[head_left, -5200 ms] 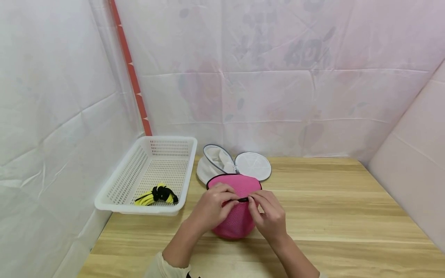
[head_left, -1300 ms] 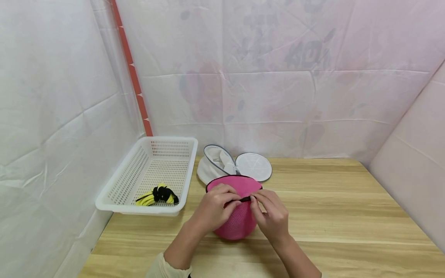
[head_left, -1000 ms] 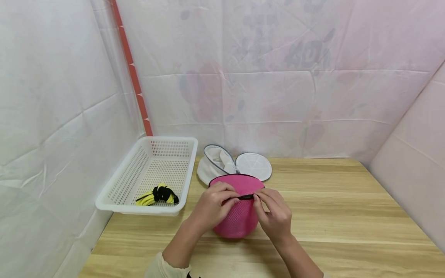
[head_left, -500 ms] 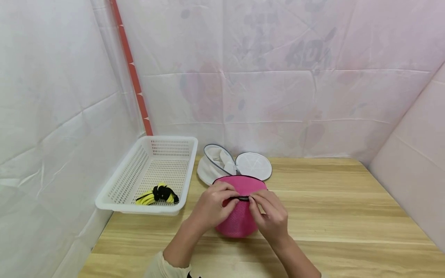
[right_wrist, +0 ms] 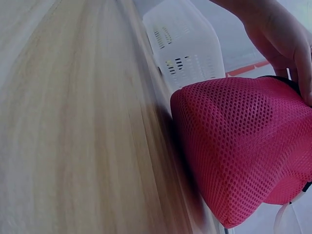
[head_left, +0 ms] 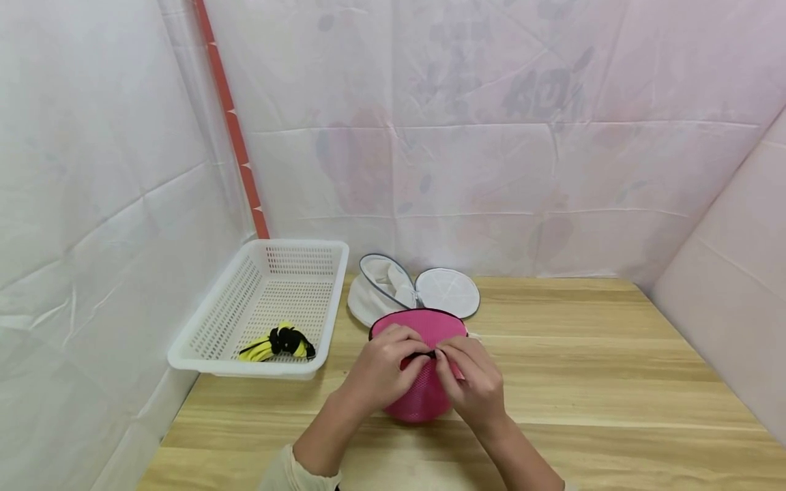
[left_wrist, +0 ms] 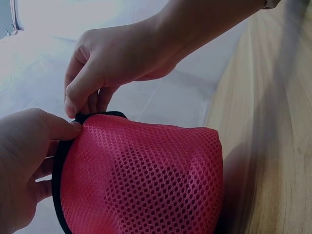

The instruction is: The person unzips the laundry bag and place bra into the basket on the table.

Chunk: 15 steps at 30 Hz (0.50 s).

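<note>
A pink mesh laundry bag (head_left: 420, 399) with black trim stands on the wooden table in front of the person. My left hand (head_left: 381, 368) pinches the black zip edge (head_left: 430, 354) at the near side of the bag's top, thumb against fingers. Close beside it, my right hand (head_left: 475, 378) pinches the same edge, the two sets of fingertips nearly meeting. In the left wrist view, both thumbs sit at one spot on the trim, above the mesh side (left_wrist: 156, 180). The fingers hide whatever zip pull is there. A white strip (right_wrist: 287, 219) hangs from the trim in the right wrist view.
Behind the pink bag lies a white mesh bag (head_left: 364, 300), its round lid (head_left: 447, 293) folded open to the right. At left stands a white plastic basket (head_left: 340, 300) holding a yellow and black fabric bundle (head_left: 284, 343). White sheeting (head_left: 467, 170) walls the table.
My right hand has moved left toward my left hand, so less of the black edge shows between them. The bag has shifted slightly left since half a second ago.
</note>
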Each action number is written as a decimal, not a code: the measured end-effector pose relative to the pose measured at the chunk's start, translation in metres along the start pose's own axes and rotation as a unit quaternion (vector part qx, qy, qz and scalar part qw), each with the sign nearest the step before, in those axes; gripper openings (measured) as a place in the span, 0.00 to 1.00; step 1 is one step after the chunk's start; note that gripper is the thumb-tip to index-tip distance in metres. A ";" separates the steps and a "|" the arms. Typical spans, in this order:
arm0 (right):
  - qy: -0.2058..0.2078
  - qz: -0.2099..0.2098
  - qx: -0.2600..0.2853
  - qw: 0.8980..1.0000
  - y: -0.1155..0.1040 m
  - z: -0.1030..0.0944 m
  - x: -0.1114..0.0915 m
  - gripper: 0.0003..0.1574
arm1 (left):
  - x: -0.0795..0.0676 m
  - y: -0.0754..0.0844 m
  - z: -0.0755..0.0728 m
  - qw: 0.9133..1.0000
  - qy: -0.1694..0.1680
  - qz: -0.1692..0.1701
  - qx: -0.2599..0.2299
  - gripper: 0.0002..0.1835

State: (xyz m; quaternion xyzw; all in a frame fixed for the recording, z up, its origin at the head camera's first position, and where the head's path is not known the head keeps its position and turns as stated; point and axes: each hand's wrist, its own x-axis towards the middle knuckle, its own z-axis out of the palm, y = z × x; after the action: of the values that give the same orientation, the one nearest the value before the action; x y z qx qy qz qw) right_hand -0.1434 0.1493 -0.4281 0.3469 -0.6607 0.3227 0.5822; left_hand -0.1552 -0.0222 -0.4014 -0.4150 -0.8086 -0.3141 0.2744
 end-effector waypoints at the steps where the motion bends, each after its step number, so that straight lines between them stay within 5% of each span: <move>1: 0.002 0.000 -0.001 1.000 0.000 0.000 0.000 0.15 | 0.000 0.000 0.000 1.000 0.000 0.001 0.001 0.04; 15: 0.006 0.009 -0.015 1.000 0.006 -0.004 0.002 0.14 | -0.001 -0.003 -0.003 1.000 0.001 -0.002 -0.007 0.03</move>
State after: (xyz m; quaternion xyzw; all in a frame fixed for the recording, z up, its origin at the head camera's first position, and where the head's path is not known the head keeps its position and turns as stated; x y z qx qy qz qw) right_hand -0.1468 0.1558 -0.4257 0.3301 -0.6651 0.3204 0.5883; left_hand -0.1572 -0.0261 -0.4009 -0.4145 -0.8072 -0.3205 0.2719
